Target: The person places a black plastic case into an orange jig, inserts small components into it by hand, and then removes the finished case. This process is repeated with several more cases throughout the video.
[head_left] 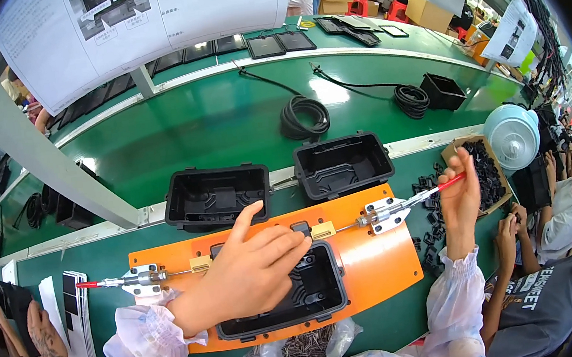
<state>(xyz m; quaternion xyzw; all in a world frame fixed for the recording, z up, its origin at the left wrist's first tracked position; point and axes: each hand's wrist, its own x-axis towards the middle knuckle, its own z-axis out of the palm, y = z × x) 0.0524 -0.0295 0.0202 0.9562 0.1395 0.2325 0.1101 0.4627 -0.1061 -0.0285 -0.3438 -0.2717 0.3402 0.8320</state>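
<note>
My left hand point(251, 270) reaches across a black plastic box point(328, 304) seated in an orange fixture plate point(380, 259). Its index finger points away from me, apart from the other fingers, which lie over the box's far rim. Whatever is under the palm is hidden. Near those fingertips sits a small black clip point(300, 228), beside a brass-coloured block point(322, 231). On the right, my right hand point(462, 204) has its fingers around the red handle of a toggle clamp point(385, 215). A second toggle clamp point(144, 279), also red-handled, stands at the plate's left end.
Two black boxes point(217, 195) stand beyond the plate. Black clips fill a cardboard box point(486, 173), with more scattered beside it. A bag of screws point(309, 351) lies near me. Coiled black cables point(304, 117) rest farther back. A frame post point(60, 144) rises left; people sit at both sides.
</note>
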